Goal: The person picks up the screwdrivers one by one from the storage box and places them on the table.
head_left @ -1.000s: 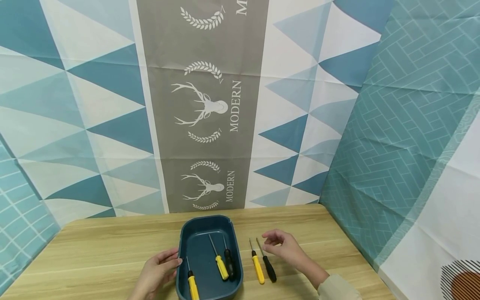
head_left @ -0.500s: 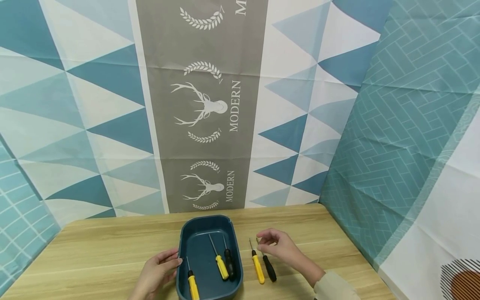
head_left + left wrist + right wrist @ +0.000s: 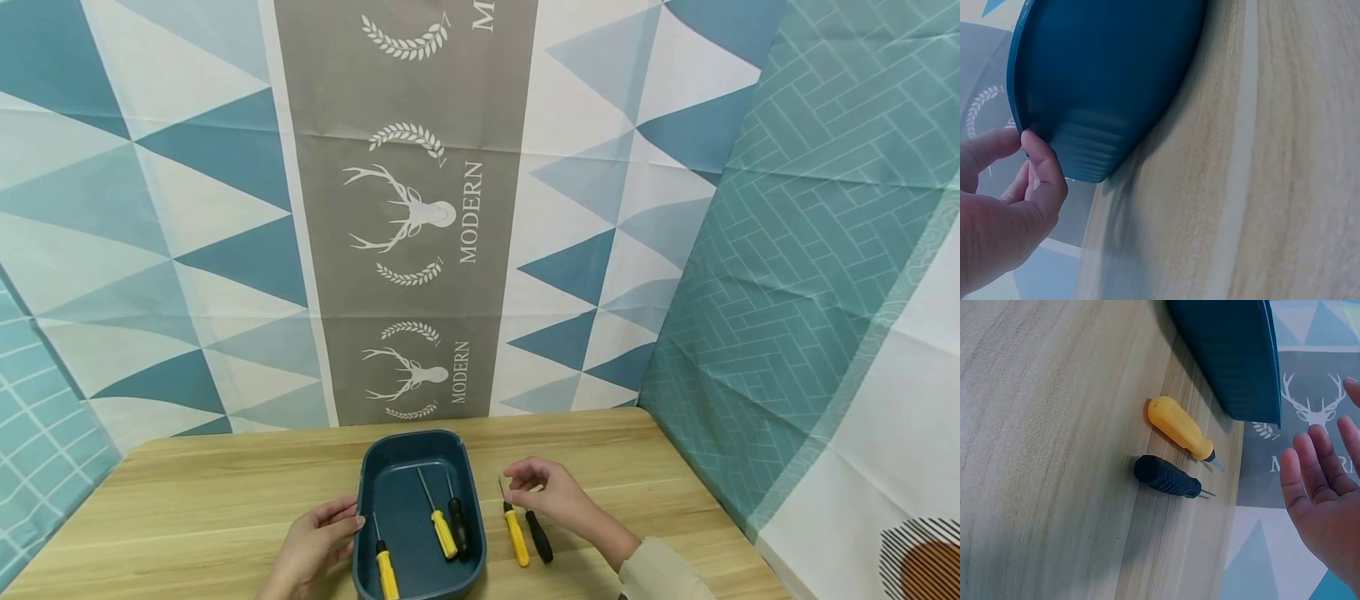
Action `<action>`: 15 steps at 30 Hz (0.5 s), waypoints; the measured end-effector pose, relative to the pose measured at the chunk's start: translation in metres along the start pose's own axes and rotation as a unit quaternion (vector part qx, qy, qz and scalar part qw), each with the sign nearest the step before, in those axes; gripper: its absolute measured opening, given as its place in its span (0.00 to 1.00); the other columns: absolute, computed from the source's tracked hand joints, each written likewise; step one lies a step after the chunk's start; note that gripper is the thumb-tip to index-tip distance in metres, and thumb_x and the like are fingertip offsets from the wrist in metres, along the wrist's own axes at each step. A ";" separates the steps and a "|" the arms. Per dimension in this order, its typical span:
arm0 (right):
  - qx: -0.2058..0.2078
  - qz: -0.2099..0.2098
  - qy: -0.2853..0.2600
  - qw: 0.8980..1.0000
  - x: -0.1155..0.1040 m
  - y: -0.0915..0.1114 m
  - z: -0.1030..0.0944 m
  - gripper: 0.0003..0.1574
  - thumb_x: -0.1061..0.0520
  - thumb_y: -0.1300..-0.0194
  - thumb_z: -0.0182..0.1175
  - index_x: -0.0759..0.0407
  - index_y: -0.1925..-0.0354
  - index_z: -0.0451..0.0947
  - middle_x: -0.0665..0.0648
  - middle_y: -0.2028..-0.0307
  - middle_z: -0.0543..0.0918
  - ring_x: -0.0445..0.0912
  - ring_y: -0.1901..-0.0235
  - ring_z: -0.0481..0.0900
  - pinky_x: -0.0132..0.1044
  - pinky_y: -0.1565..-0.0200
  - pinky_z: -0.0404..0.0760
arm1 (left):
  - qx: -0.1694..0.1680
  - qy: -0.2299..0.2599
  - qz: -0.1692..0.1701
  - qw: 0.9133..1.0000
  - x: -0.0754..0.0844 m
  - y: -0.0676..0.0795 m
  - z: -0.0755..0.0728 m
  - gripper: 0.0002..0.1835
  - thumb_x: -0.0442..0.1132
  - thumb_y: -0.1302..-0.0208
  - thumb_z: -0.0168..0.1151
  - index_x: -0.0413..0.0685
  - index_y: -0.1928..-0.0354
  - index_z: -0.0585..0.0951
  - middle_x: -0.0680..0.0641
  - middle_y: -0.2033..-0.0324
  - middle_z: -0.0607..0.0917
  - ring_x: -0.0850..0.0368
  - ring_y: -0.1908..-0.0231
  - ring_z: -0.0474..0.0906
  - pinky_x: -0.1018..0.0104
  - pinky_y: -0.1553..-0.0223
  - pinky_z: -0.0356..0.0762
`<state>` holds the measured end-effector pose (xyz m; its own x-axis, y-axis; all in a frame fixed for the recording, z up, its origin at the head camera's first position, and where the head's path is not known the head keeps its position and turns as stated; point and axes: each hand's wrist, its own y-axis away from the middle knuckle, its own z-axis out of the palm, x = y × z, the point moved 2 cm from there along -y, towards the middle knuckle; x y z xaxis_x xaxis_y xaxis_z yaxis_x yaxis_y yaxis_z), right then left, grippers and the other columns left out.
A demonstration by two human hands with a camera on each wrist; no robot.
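My left hand point(image 3: 315, 537) pinches the left rim of a dark blue plastic bin point(image 3: 467, 467) between thumb and fingers; the left wrist view shows the fingertips on its rim. Inside the bin lie a clear-yellow screwdriver point(image 3: 444, 536), a black screwdriver point(image 3: 460, 533) and a yellow one with a black collar point(image 3: 386, 571). My right hand point(image 3: 555, 496) hovers over the shafts of two screwdrivers on the table, its fingers loosely bent and holding nothing. One has a yellow handle point(image 3: 1179, 425), the other a black handle point(image 3: 1166, 477). The hand hides part of the black one's shaft in the head view.
The wooden table point(image 3: 225, 500) runs back to a wall covered in patterned cloth point(image 3: 420, 250). More teal cloth point(image 3: 810, 292) hangs along the table's right side. The bin's right wall stands close beside the loose yellow screwdriver.
My right hand has moved left, from beside the black screwdriver's tip to over the shafts of both loose screwdrivers. The left hand, the bin and the screwdrivers have stayed put.
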<state>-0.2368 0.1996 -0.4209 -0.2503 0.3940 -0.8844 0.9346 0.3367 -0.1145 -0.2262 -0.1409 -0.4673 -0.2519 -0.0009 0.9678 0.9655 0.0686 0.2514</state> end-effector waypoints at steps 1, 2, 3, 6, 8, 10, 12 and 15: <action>-0.003 0.000 -0.001 1.000 0.000 0.000 0.000 0.22 0.54 0.39 0.63 0.65 0.50 0.75 0.59 0.60 0.81 0.42 0.62 0.76 0.30 0.62 0.76 | -0.001 0.000 0.000 1.000 0.000 0.000 0.000 0.30 0.33 0.43 0.64 0.29 0.40 0.68 0.40 0.53 0.79 0.56 0.63 0.79 0.63 0.66 0.80; -0.005 -0.001 -0.001 1.000 -0.001 0.000 0.000 0.22 0.54 0.39 0.63 0.65 0.50 0.75 0.58 0.61 0.80 0.42 0.62 0.76 0.30 0.62 0.76 | -0.001 0.001 -0.001 1.000 0.001 0.001 0.000 0.30 0.32 0.43 0.64 0.29 0.40 0.68 0.40 0.53 0.79 0.56 0.63 0.79 0.63 0.66 0.80; -0.007 -0.002 -0.001 1.000 -0.002 0.000 0.000 0.22 0.53 0.39 0.63 0.65 0.50 0.75 0.58 0.61 0.80 0.42 0.62 0.76 0.30 0.62 0.76 | -0.002 0.002 -0.001 1.000 0.001 0.001 0.000 0.30 0.32 0.43 0.64 0.29 0.40 0.68 0.40 0.53 0.79 0.56 0.63 0.80 0.63 0.66 0.80; -0.009 -0.001 0.005 1.000 -0.002 -0.001 0.001 0.21 0.54 0.39 0.63 0.64 0.51 0.75 0.56 0.62 0.80 0.42 0.62 0.76 0.31 0.62 0.76 | -0.002 0.002 -0.003 1.000 0.002 0.001 0.000 0.30 0.33 0.43 0.64 0.30 0.40 0.68 0.40 0.54 0.80 0.56 0.63 0.79 0.63 0.66 0.80; -0.010 0.001 0.008 1.000 -0.002 -0.001 0.002 0.20 0.54 0.39 0.62 0.63 0.51 0.76 0.56 0.62 0.80 0.43 0.62 0.76 0.31 0.62 0.76 | -0.002 0.003 -0.003 1.000 0.002 0.000 0.000 0.30 0.33 0.43 0.65 0.30 0.40 0.68 0.40 0.54 0.80 0.56 0.64 0.79 0.62 0.66 0.80; -0.013 0.004 0.008 1.000 -0.002 -0.002 0.003 0.18 0.55 0.39 0.62 0.61 0.52 0.76 0.55 0.62 0.80 0.44 0.62 0.76 0.32 0.62 0.76 | -0.001 0.002 -0.003 1.000 0.001 -0.001 0.000 0.30 0.33 0.43 0.64 0.30 0.40 0.68 0.40 0.54 0.80 0.56 0.64 0.80 0.62 0.66 0.80; -0.015 0.006 0.006 1.000 -0.003 -0.003 0.004 0.16 0.55 0.39 0.62 0.59 0.53 0.77 0.55 0.63 0.81 0.45 0.62 0.76 0.32 0.62 0.76 | -0.002 0.001 -0.002 1.000 0.001 -0.001 0.000 0.30 0.33 0.43 0.64 0.30 0.40 0.68 0.39 0.53 0.80 0.56 0.63 0.80 0.62 0.66 0.80; -0.017 0.004 0.007 1.000 -0.003 -0.003 0.006 0.16 0.54 0.40 0.63 0.58 0.54 0.77 0.55 0.63 0.81 0.45 0.62 0.76 0.32 0.62 0.76 | -0.003 0.001 -0.001 1.000 0.000 -0.001 0.000 0.30 0.33 0.43 0.64 0.30 0.40 0.68 0.38 0.52 0.79 0.56 0.63 0.80 0.62 0.66 0.80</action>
<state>-0.2375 0.1921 -0.4204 -0.2473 0.4084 -0.8786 0.9273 0.3627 -0.0924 -0.2269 -0.1415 -0.4677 -0.2528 -0.0035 0.9675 0.9655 0.0636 0.2525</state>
